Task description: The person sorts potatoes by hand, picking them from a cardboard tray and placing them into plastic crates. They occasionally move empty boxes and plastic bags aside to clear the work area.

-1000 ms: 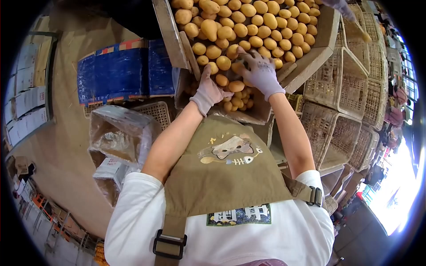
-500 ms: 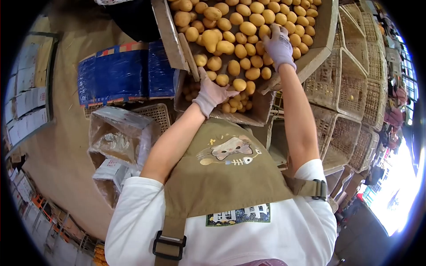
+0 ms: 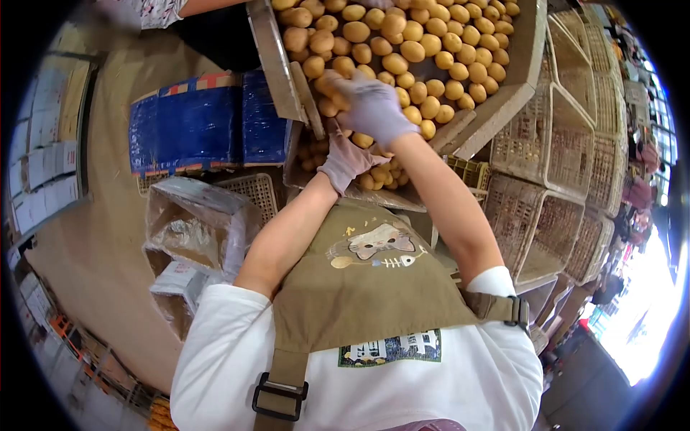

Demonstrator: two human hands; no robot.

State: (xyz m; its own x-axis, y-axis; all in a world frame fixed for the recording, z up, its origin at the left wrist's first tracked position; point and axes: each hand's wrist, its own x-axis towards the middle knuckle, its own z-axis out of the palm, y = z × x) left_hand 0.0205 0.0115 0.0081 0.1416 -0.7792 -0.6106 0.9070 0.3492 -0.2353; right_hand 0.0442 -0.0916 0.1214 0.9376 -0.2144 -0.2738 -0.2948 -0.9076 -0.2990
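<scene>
**At the tray's lower edge, two gloved hands among potatoes**

Over the bottom corner of the sloped tray [image 3: 269, 57], the right hand [image 3: 374, 108] is motion-blurred, its fingers curled over the potatoes [image 3: 413, 50] heaped there; whether they grip one cannot be told. Just below, the left hand [image 3: 346, 159] reaches into the cardboard box [image 3: 402, 200], fingers extended close together over more potatoes.

A worker's gloved right hand [image 3: 374, 108], blurred, lies over potatoes [image 3: 431, 50] at the near lip of a sorting tray [image 3: 269, 57]. The gloved left hand [image 3: 345, 159] sits just below it at a cardboard box [image 3: 295, 169] holding more tubers [image 3: 384, 176]. Stacked baskets [image 3: 553, 136] stand right of the hands, blue-wrapped cartons [image 3: 194, 122] left.
</scene>
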